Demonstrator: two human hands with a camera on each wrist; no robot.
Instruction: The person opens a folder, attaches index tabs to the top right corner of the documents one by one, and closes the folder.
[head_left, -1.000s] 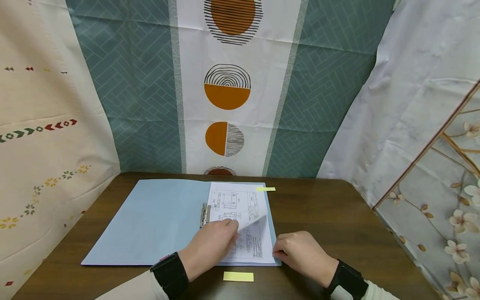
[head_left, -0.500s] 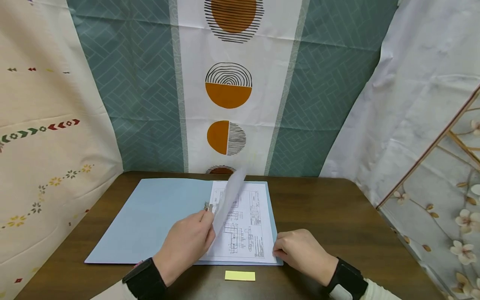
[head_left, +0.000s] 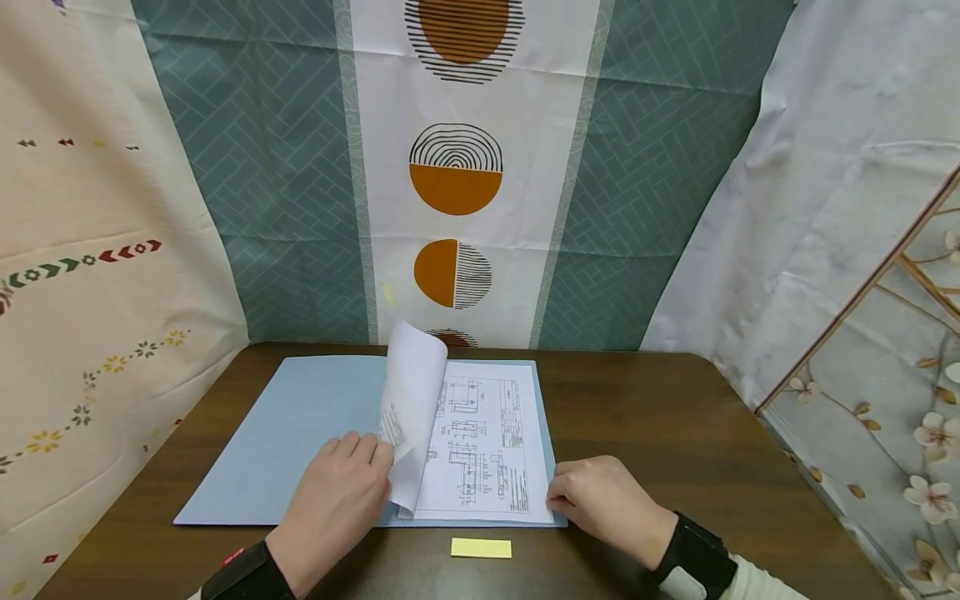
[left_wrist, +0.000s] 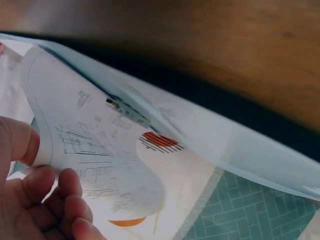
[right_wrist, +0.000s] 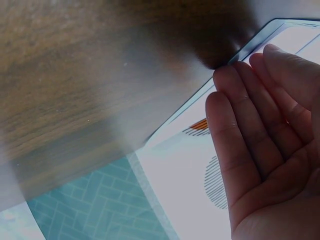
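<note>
A light blue folder lies spread on the brown table, its right side bearing white sheets with technical drawings. My left hand pinches a turned-up sheet near its edge; the sheet curls upward and leans left over the folder's middle. In the left wrist view, thumb and fingers meet at that sheet's margin, and a metal clip shows along the fold. In the head view the sheet hides the clip. My right hand rests at the folder's lower right corner, fingers mostly straight in the right wrist view, fingertips at the edge.
A yellow sticky note lies on the table in front of the folder. Patterned cloths hang at the back and along both sides of the table.
My left hand has moved left and lifted the top sheet from right to left, uncovering the drawing below. The right hand has stayed at the corner.
</note>
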